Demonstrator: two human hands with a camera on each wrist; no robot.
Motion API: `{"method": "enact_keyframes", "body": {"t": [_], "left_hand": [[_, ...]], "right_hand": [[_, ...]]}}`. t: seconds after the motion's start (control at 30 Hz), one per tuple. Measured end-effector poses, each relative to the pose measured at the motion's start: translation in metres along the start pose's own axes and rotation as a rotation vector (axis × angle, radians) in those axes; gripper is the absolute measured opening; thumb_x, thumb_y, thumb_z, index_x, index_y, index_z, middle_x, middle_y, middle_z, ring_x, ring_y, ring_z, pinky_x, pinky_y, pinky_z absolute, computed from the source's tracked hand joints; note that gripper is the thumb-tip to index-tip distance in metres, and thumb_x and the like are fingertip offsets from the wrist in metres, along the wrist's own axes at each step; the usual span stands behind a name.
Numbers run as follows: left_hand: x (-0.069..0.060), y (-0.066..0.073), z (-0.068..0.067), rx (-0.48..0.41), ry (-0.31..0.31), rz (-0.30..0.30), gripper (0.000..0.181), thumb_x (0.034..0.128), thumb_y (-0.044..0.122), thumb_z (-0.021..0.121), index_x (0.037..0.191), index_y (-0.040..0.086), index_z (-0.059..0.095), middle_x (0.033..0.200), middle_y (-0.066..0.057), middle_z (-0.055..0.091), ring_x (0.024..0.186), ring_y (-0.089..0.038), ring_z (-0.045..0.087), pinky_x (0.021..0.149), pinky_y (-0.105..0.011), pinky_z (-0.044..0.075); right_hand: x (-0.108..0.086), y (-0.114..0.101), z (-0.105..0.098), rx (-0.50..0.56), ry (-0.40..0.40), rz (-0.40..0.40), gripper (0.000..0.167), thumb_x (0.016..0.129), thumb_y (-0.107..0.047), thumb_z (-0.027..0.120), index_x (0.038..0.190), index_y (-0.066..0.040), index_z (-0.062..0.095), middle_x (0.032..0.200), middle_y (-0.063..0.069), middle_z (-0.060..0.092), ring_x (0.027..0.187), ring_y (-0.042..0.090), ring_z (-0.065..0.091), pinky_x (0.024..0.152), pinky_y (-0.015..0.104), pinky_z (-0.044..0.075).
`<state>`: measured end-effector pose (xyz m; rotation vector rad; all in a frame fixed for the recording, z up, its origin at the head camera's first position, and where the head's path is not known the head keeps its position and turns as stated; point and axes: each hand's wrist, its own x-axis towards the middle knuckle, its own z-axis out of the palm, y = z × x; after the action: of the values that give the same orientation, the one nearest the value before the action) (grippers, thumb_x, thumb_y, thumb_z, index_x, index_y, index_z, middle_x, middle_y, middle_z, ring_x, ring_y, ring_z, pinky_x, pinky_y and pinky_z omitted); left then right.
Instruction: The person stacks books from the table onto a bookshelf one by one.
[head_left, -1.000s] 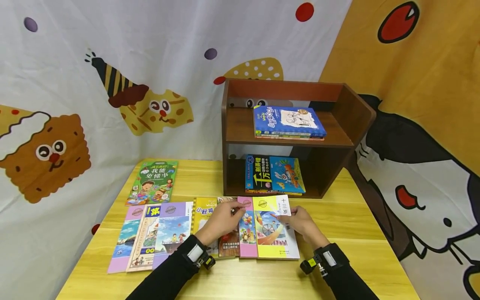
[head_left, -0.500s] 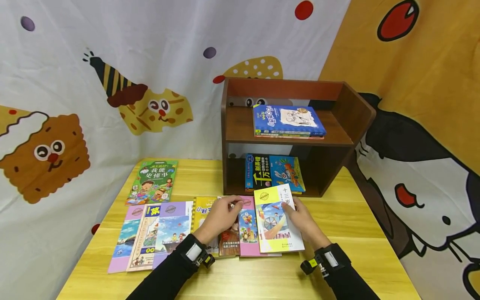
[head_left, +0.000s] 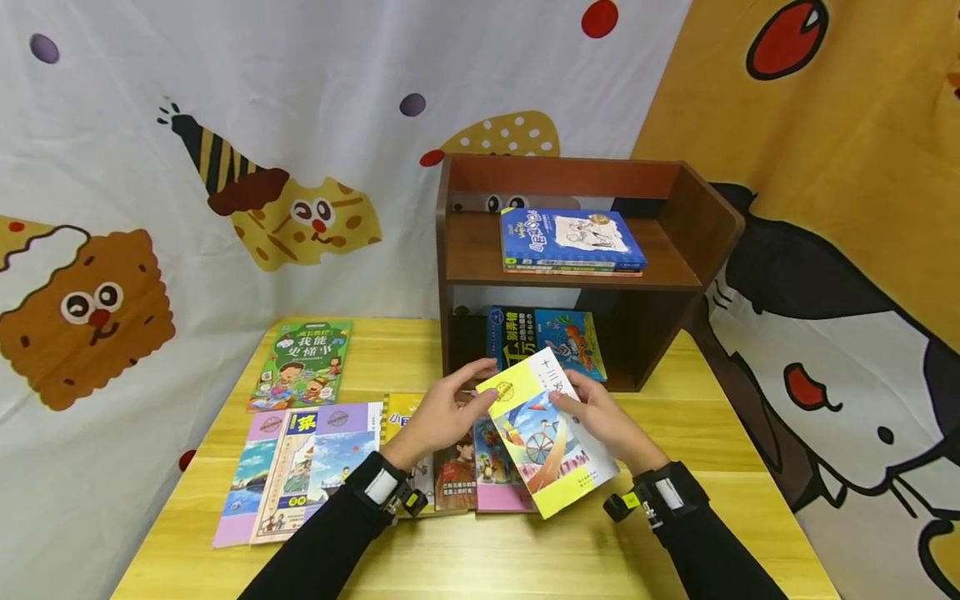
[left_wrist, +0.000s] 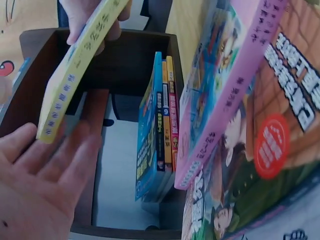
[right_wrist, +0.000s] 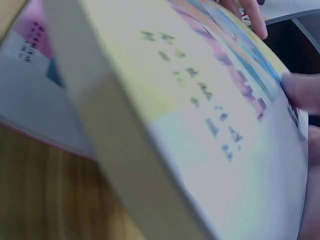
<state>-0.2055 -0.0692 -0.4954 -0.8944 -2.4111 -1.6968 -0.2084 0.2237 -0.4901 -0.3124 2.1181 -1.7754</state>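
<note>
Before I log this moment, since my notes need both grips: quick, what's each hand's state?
Left hand: open, beside the yellow-and-white book; whether it touches cannot be told.
Right hand: closed, holding that book.

Held book (head_left: 553, 450): head overview, wrist close-ups

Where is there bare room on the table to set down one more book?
Bare wood shows on the table right of the right sleeve, on the near side between it and the left sleeve, and between the green book and the bookcase. Crowded: the middle and left, where close-set books lie in a row, reaching under the held yellow-and-white book.
</note>
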Motion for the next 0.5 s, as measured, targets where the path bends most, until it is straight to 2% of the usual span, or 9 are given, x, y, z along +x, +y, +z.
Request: {"method": "enact_keyframes", "body": {"t": [0.1, 0.2, 0.33, 0.4, 0.5], "left_hand": [[-0.002, 0.005, 0.002, -0.052, -0.062, -0.021, 0.052, 0.0993, 0.04, 0.054, 0.147, 0.039, 0.035, 0.132, 0.006, 0.054, 0.107, -0.012, 0.06, 0.073, -0.033, 0.055], [-0.007, 0.014, 0.004, -0.094, -0.114, -0.054, 0.056, 0.1006, 0.034, 0.053, 0.15, 0.041, 0.029, 0.123, 0.002, 0.059, 0.096, -0.016, 0.065, 0.066, -0.037, 0.056], [-0.015, 0.025, 0.004, -0.13, -0.153, -0.122, 0.061, 0.1014, 0.028, 0.053, 0.152, 0.043, 0.023, 0.103, -0.004, 0.064, 0.072, -0.023, 0.067, 0.06, -0.047, 0.056], [-0.016, 0.028, 0.004, -0.14, -0.156, -0.143, 0.062, 0.1018, 0.025, 0.052, 0.152, 0.043, 0.022, 0.099, -0.006, 0.064, 0.07, -0.026, 0.067, 0.061, -0.051, 0.055], [-0.017, 0.028, 0.003, -0.145, -0.138, -0.139, 0.061, 0.1025, 0.022, 0.051, 0.153, 0.042, 0.022, 0.104, -0.007, 0.063, 0.073, -0.026, 0.067, 0.065, -0.047, 0.056]], "right_hand": [[0.002, -0.007, 0.002, -0.062, -0.101, -0.029, 0.052, 0.098, -0.038, 0.057, 0.144, -0.02, 0.04, 0.104, 0.019, 0.067, 0.08, 0.04, 0.069, 0.065, 0.049, 0.056], [0.004, -0.014, 0.006, -0.132, -0.168, -0.043, 0.048, 0.098, -0.038, 0.056, 0.141, -0.02, 0.044, 0.102, 0.017, 0.068, 0.079, 0.038, 0.069, 0.065, 0.048, 0.056], [0.006, -0.021, 0.011, -0.165, -0.197, -0.027, 0.043, 0.098, -0.039, 0.056, 0.137, -0.024, 0.048, 0.101, 0.015, 0.069, 0.079, 0.037, 0.069, 0.066, 0.047, 0.056], [0.007, -0.022, 0.012, -0.165, -0.199, -0.028, 0.042, 0.098, -0.038, 0.057, 0.137, -0.024, 0.048, 0.102, 0.014, 0.068, 0.08, 0.036, 0.069, 0.067, 0.047, 0.056], [0.009, -0.022, 0.013, -0.173, -0.207, -0.039, 0.046, 0.099, -0.037, 0.056, 0.142, -0.027, 0.044, 0.104, 0.014, 0.068, 0.082, 0.036, 0.069, 0.068, 0.047, 0.057]]}}
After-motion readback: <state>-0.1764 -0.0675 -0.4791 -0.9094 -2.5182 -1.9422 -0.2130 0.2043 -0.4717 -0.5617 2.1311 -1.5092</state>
